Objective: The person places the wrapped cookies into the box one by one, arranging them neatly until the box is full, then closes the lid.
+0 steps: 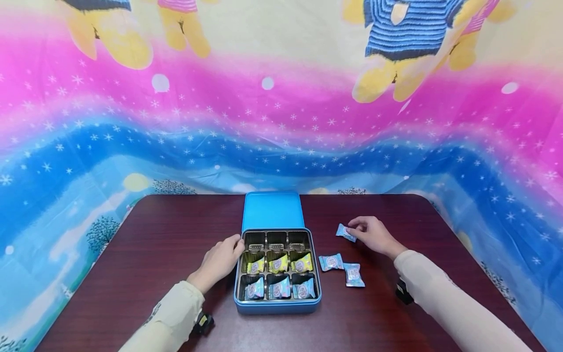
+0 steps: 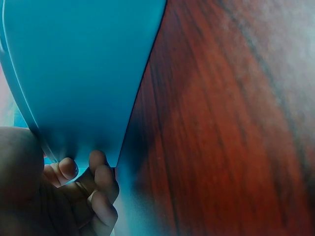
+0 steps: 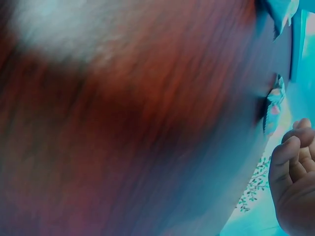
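A blue tin point(image 1: 278, 308) holds yellow wrapped candies point(image 1: 278, 264) in its middle row and blue wrapped candies point(image 1: 279, 287) in its front row. My left hand point(image 1: 220, 259) grips the tin's left side near the back corner. In the left wrist view, curled fingers of the left hand point(image 2: 83, 196) touch the smooth blue wall point(image 2: 83, 73). Right of the tin, my right hand point(image 1: 374, 235) pinches a blue candy point(image 1: 345, 232) at table level. The right wrist view shows the right hand point(image 3: 295, 177) with fingers bent, near a wrapped candy point(image 3: 274, 110).
Two more blue candies point(image 1: 331, 262) point(image 1: 354, 275) lie on the dark wooden table point(image 1: 176, 220) beside the tin's right side. The tin's open lid point(image 1: 272, 210) extends behind it. A patterned cloth point(image 1: 264, 112) hangs around the table's back and sides.
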{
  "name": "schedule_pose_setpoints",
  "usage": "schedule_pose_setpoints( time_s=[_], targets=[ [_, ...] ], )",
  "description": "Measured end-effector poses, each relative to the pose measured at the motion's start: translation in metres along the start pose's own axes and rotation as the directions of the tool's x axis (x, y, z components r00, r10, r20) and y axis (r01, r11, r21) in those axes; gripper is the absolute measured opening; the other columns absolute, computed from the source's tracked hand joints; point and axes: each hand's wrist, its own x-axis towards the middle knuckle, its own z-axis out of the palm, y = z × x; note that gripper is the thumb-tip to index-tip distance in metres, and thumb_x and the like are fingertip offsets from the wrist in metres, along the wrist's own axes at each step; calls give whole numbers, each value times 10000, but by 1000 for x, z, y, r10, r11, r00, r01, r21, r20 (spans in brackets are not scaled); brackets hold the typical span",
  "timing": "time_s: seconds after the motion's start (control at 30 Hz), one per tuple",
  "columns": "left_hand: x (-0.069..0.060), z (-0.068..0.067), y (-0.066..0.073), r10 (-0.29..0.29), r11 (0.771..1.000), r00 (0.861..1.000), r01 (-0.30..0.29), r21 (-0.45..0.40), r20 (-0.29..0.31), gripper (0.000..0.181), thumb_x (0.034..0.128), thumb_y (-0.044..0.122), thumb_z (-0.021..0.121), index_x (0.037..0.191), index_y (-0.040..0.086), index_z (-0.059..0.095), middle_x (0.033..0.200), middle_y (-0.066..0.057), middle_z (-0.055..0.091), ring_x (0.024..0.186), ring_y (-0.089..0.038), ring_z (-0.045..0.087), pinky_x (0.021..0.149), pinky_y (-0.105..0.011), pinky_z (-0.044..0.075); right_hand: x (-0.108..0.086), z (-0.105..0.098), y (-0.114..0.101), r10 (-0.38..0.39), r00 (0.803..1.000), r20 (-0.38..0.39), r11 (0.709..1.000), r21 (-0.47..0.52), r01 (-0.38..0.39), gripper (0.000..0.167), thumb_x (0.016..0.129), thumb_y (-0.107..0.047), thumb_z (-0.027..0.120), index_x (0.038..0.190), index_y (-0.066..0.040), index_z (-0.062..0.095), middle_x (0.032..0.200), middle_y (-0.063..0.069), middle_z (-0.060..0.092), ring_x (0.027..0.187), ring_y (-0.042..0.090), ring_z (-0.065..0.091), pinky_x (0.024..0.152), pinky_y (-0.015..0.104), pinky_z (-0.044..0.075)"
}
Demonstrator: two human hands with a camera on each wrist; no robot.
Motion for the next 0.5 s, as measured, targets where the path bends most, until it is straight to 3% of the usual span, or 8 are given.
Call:
schedule_pose_setpoints(
  time_s=[0.5],
  targets=[
    [0, 1, -1, -2, 1000, 1000, 2, -3, -10, 258, 1031, 312, 428, 817, 188, 501, 666, -1, 436, 616, -179, 448, 567, -344, 336, -1, 2, 14, 51, 996, 68, 998, -33, -49, 509, 905, -195, 752, 1327, 22, 567, 767, 53, 560, 645, 175, 502, 629, 313, 422]
  ],
)
